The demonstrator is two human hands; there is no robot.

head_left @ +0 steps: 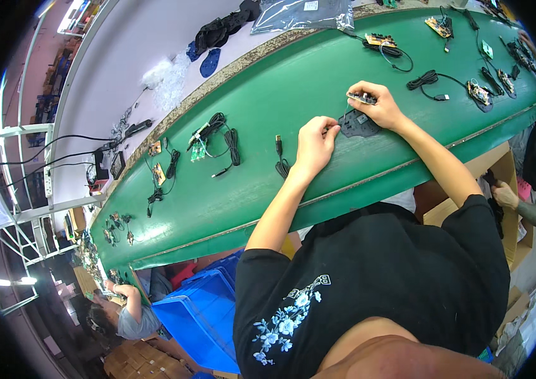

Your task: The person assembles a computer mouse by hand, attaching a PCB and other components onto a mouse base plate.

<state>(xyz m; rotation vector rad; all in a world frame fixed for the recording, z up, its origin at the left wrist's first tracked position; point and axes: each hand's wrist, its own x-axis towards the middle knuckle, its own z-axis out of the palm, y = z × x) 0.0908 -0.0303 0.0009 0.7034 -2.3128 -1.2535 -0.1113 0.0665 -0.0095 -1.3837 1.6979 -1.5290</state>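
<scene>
A small circuit board [363, 98] is pinched in the fingers of my right hand [378, 107], just above a black plastic base [359, 124] that looks like the bottom shell of a computer mouse. The base lies on the green work surface [268, 107]. A thin pale wire runs down from the board toward the base. My left hand [318, 144] is closed beside the base's left edge, thumb and fingertips together; what they grip, if anything, is too small to make out. Left of that hand lies a coiled black cable [282, 168] with a USB plug.
More circuit boards with coiled black cables [233, 145] lie along the surface on both sides. A clear plastic bag [303, 16] rests beyond its far edge. Blue bins [201, 309] stand below at left. Another person [132, 309] is at the far left; another person's arm [524, 208] shows at right.
</scene>
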